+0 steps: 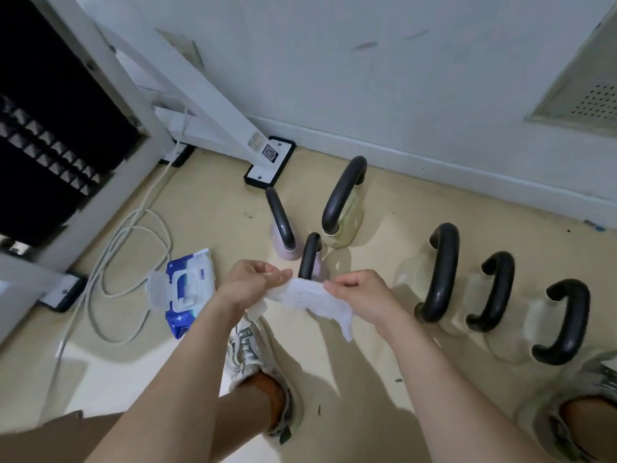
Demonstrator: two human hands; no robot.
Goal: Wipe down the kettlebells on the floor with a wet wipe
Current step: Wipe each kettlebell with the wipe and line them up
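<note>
A white wet wipe point(312, 297) is stretched between both hands above the floor. My left hand point(255, 279) pinches its left end and my right hand point(359, 294) pinches its right end; a loose corner hangs down. Several kettlebells with black handles stand on the beige floor. Two pale pink ones point(283, 225) point(312, 259) sit just beyond my hands, the nearer one partly hidden by the wipe. A cream one point(342, 202) stands behind them. Three more pale ones point(440, 272) point(494, 292) point(564, 322) line up to the right.
A blue pack of wet wipes point(188, 289) lies open on the floor at the left. White cables point(133, 248) coil beside it. White frame legs on black feet point(270, 162) stand near the wall. My shoes point(257, 359) point(574, 409) are below the hands.
</note>
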